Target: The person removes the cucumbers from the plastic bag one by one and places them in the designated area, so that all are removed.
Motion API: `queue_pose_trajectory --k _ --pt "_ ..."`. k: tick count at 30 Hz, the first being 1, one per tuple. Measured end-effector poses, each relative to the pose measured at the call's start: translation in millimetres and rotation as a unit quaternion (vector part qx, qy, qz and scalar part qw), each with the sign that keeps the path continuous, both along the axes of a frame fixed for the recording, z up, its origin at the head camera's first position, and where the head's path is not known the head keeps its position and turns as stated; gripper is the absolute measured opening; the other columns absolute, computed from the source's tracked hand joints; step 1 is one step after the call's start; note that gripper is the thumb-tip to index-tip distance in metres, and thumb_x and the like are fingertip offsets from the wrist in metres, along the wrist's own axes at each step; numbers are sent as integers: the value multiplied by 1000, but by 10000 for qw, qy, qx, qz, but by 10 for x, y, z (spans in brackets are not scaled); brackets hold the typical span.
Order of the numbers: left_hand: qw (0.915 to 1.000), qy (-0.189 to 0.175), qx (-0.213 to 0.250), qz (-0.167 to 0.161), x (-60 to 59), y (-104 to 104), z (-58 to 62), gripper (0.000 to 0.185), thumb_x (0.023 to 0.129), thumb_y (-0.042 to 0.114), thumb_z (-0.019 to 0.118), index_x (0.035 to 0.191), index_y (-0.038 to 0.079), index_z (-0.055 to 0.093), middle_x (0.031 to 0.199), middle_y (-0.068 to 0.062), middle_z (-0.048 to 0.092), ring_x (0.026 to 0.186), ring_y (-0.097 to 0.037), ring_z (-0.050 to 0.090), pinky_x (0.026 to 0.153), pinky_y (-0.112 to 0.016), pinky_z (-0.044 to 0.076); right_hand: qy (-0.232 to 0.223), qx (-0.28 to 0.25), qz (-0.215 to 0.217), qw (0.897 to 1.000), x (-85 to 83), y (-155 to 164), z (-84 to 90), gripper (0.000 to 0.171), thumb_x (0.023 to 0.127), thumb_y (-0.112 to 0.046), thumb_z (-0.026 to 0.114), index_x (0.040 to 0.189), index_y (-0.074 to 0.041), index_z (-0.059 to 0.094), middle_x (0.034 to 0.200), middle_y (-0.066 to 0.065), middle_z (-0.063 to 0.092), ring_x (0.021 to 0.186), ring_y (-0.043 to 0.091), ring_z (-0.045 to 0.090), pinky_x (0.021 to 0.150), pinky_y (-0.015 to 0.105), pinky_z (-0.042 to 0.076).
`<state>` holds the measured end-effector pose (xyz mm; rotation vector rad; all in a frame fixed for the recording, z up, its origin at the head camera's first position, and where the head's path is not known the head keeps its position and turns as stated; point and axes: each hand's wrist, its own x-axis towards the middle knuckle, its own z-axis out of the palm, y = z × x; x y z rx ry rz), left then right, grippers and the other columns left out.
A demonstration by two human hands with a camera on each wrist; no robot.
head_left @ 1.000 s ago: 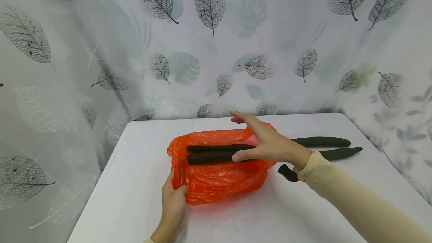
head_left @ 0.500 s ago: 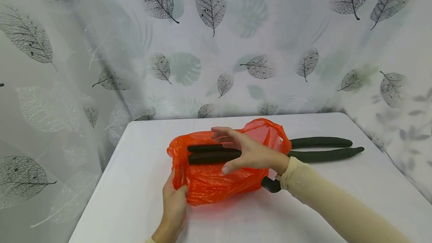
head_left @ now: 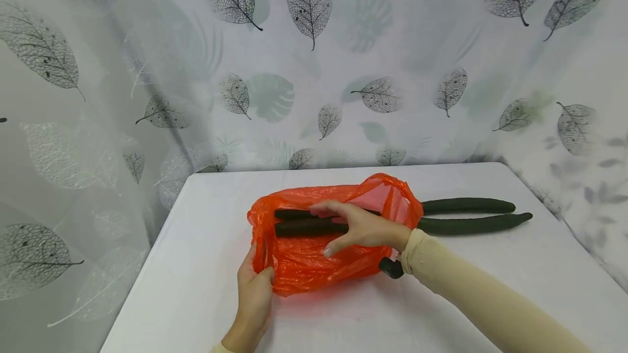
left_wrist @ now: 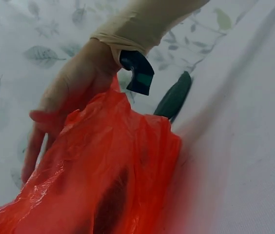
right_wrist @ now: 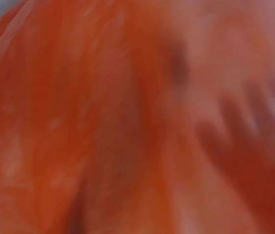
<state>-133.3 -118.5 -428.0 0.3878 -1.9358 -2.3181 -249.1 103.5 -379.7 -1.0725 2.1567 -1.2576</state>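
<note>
A thin orange-red plastic bag lies on its side with its mouth spread open. Two dark green cucumbers, one of them the front cucumber, lie side by side in it. My left hand grips the bag's left edge between thumb and fingers. Over the cucumbers my right hand is spread, thumb apart from the fingers, holding nothing. In the left wrist view the right hand shows behind the bag's film. Red film fills the right wrist view, with blurred fingers behind it.
Two more cucumbers lie on the white table right of the bag: a rear cucumber and a nearer cucumber. A dark device sits at the right wrist. Leaf-patterned cloth hangs behind the table.
My right hand has moved left and down, toward the bag's middle. The bag's right rim now stands up around the right wrist. My left hand keeps its grip.
</note>
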Motion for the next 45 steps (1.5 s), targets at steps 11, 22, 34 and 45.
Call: queue_pose_trajectory --k 11,22,34,45 --pt "9999 36 -126 -55 -15 20 8 73 81 -11 36 146 19 24 143 13 27 128 -11 28 99 -32 35 975 1513 -331 9831 -47 24 -184 87 67 -62 67 141 -30 35 140 -16 33 129 8 28 105 38 27" --pt "9998 144 -37 -133 -12 30 19 75 79 -14 32 145 22 27 144 13 25 132 -9 20 102 -30 31 1152 1862 -720 9731 -105 -14 -348 89 70 -60 66 142 -19 36 143 -3 34 130 17 30 105 40 26" --pt "9997 65 -211 -142 -6 42 4 78 77 -14 32 144 25 29 145 13 24 133 -11 19 103 -33 30 1341 2113 -1045 9625 -166 -58 -464 81 71 -55 68 138 -19 43 137 1 40 124 19 36 103 41 29" --pt "9996 -63 -256 -53 34 30 5 78 78 -14 31 143 30 32 147 10 21 135 -15 15 103 -36 30 2160 1956 -1172 9494 -268 -184 -587 52 77 -28 72 126 -19 58 114 3 53 104 18 49 93 38 39"
